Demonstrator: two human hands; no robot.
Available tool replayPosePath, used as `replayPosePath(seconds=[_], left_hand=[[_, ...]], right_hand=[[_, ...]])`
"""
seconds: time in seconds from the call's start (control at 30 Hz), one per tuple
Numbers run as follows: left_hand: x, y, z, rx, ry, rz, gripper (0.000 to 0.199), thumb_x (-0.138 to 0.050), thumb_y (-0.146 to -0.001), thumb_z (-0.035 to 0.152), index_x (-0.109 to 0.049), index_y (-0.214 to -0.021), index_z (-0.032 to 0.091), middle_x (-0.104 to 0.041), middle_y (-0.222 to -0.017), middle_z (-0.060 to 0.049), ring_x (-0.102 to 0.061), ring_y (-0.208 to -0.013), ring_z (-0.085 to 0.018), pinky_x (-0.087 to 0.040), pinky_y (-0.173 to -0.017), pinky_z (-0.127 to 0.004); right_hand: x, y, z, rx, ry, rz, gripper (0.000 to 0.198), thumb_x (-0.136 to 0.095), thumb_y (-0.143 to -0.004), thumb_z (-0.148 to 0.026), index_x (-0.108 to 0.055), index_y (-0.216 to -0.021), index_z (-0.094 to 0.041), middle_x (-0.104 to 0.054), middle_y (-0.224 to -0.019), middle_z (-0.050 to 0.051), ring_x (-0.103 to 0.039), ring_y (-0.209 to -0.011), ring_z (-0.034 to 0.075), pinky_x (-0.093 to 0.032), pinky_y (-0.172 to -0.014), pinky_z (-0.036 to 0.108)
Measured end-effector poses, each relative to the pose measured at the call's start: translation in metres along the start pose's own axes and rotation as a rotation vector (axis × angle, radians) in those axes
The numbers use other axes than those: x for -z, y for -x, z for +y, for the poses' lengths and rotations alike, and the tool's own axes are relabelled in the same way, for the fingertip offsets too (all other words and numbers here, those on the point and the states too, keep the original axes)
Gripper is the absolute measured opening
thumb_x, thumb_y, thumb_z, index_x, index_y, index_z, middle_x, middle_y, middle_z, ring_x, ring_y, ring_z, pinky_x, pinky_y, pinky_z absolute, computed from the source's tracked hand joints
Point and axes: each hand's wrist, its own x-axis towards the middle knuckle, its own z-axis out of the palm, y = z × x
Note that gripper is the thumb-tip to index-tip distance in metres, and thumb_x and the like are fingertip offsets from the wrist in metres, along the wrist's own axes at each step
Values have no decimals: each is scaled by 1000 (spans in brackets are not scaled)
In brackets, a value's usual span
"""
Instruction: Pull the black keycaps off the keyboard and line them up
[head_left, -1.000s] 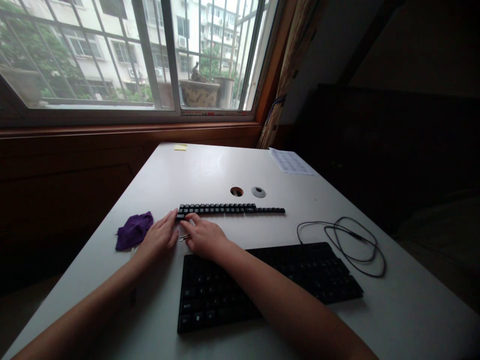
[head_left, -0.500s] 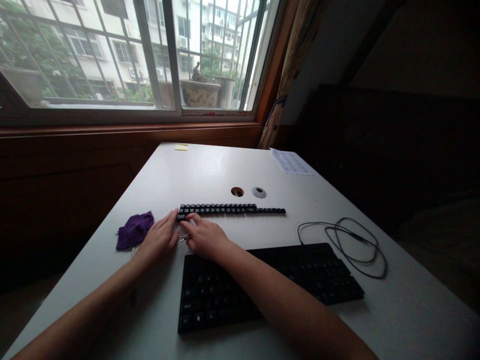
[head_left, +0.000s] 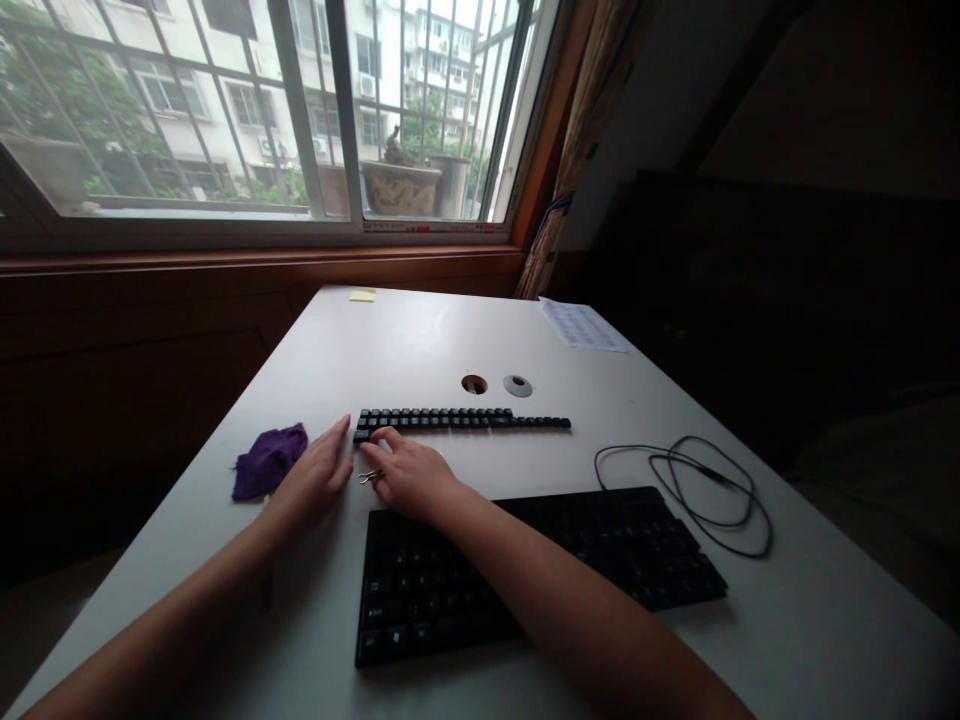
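Observation:
Two rows of loose black keycaps (head_left: 435,421) lie across the white desk, with one more keycap (head_left: 361,436) at the left end of a row below them. The index finger and thumb of my right hand (head_left: 409,472) are at that single keycap. Its lower fingers are curled around a thin metal wire keycap puller (head_left: 369,477), whose bent ends stick out to the left. My left hand (head_left: 319,470) rests just left of the rows, fingers stretched out, holding nothing. Below my right forearm lies a black keyboard (head_left: 420,590), partly hidden by the arm.
A purple cloth (head_left: 268,462) lies beside my left hand. The keyboard's coiled cable (head_left: 754,500) spreads to the right. Farther back are a cable hole (head_left: 474,385), its grey cover (head_left: 518,386), a printed sheet (head_left: 585,326) and a yellow sticky note (head_left: 362,295).
My left hand has drawn slightly left, away from the end of the keycap rows. The right hand stays at the single keycap.

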Motion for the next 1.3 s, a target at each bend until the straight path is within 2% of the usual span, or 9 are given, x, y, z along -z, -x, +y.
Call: replayPosePath(seconds=[0.13,0.23,0.4,0.8,1.3], left_hand=[[20,2,15,132,143,18,52,-42,-91,34,-45,-139,15,-64,-130,-12,-62,-120,-24,-49,-104,-39],[26,3,22,152,158,30,48,-46,-89,34,-50,-134,16,-68,-124,-11,-66,-114,-24,-51,-101,-38],[24,2,23,143,143,27,46,-46,-89,34,-53,-130,16,-69,-124,-11,-66,-113,-25,-51,-100,-38],[22,3,26,117,122,-28,53,-43,-90,38,-49,-137,14,-64,-131,-11,-62,-119,-25,-47,-105,-37],[23,3,22,152,187,-6,54,-47,-88,39,-50,-136,15,-65,-129,-11,-63,-119,-25,-49,-104,-39]], right_hand=[[1,0,0,0,0,-13,51,-46,-92,-35,-40,-142,-26,-41,-145,8,-62,-102,24,-57,-81,40],[2,0,-1,-11,3,-16,51,-46,-92,-35,-41,-142,-26,-40,-146,9,-62,-103,24,-56,-82,40],[0,0,-1,-10,12,-9,52,-47,-92,-35,-41,-142,-25,-37,-149,9,-61,-107,25,-56,-84,40],[-1,-1,1,-3,15,-7,53,-47,-91,-35,-40,-143,-25,-39,-149,8,-61,-108,26,-57,-83,42],[0,0,0,-13,3,-7,52,-47,-91,-36,-41,-142,-27,-40,-147,8,-62,-105,24,-56,-83,39]])
